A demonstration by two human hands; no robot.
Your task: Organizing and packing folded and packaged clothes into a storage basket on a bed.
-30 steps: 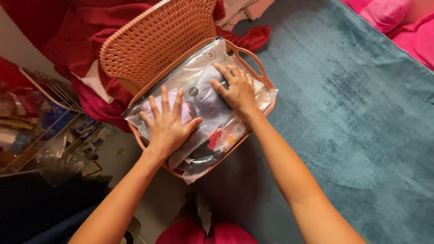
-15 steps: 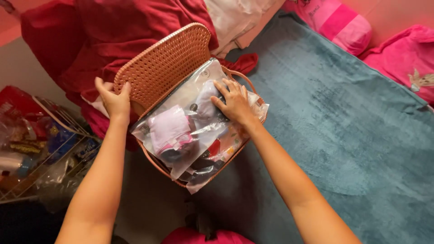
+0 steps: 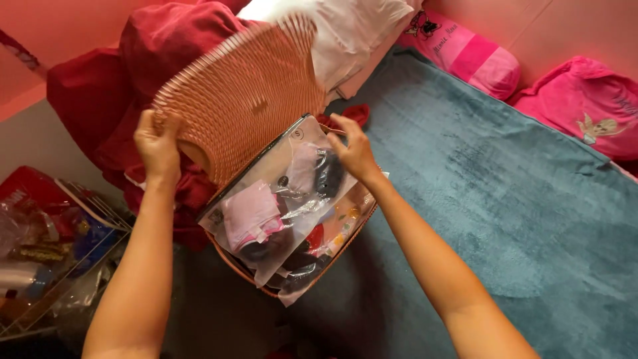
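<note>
An orange woven plastic basket [image 3: 236, 264] sits at the edge of a teal blanket. Its woven lid [image 3: 246, 93] stands raised and blurred with motion. My left hand [image 3: 157, 141] grips the lid's left edge. My right hand [image 3: 354, 149] is at the far right of the basket, by its handle, fingers curled; whether it grips the handle I cannot tell. On top of the basket's contents lies a clear zip bag [image 3: 276, 193] holding pink, white and dark folded clothes. More bagged items show underneath it.
The teal blanket [image 3: 505, 199] spreads to the right. Pink cushions [image 3: 585, 106] lie at the back right. Dark red cloth [image 3: 100, 93] and white fabric [image 3: 352, 26] are piled behind the basket. A wire rack [image 3: 60, 246] with packets stands at the left.
My left hand left the bag, took the lid's edge and is swinging the lid. My right hand slid from the bag's top to the basket's far right end.
</note>
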